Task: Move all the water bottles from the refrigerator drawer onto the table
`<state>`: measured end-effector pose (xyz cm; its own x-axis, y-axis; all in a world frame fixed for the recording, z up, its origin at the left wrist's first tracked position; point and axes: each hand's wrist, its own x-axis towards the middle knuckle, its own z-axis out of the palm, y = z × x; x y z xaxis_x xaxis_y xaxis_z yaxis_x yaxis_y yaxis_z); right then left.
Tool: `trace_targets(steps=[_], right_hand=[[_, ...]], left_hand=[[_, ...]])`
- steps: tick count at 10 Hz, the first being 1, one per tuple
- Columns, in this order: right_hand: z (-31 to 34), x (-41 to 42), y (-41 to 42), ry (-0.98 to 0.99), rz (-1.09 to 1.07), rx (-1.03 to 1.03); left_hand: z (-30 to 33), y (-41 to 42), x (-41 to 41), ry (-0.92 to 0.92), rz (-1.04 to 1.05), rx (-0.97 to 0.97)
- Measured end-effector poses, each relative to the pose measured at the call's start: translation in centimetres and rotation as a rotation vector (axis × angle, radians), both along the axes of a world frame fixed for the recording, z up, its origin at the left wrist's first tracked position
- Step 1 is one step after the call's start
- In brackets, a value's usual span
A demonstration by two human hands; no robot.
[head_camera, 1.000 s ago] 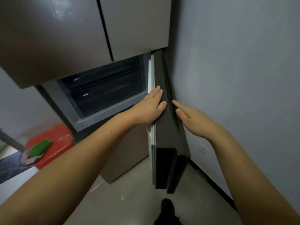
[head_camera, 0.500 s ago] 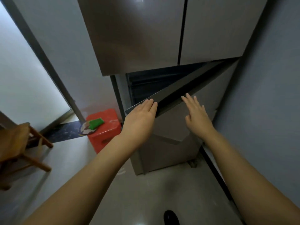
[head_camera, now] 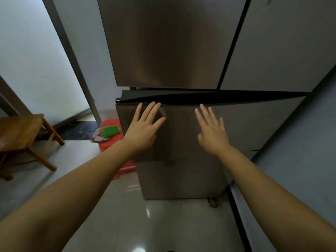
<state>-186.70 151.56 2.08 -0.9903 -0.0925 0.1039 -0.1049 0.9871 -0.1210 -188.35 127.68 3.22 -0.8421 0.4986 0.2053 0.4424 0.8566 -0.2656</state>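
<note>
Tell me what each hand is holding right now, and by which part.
Nothing is held. The left hand and right hand lie flat, fingers straight, on the front of the refrigerator drawer.

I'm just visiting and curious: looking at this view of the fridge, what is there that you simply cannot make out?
- Head view: the inside of the refrigerator drawer, and any water bottles in it, is hidden behind its nearly shut front panel.
- The left hand and right hand lie flat with fingers spread; their palms face away, so contact with the panel is uncertain.
- The wooden chair is cut off by the left edge.
- No table shows.
</note>
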Motion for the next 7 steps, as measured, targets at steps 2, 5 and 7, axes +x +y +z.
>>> trace_targets(steps=[2,5,7], right_hand=[[-0.8,-3.8,0.5,-0.039,0.043,0.056],[-1.1,-4.3,0.8,-0.029,0.064,0.041],[0.9,-3.2,1.7,-0.105,0.132,-0.345]], left_hand=[[-1.1,-0.1,-4.4,-0.057,0.073,0.039],[-1.8,0.1,-5.2,-0.073,0.099,0.093],[-0.4,-0.2,-4.9,-0.141,0.119,0.103]])
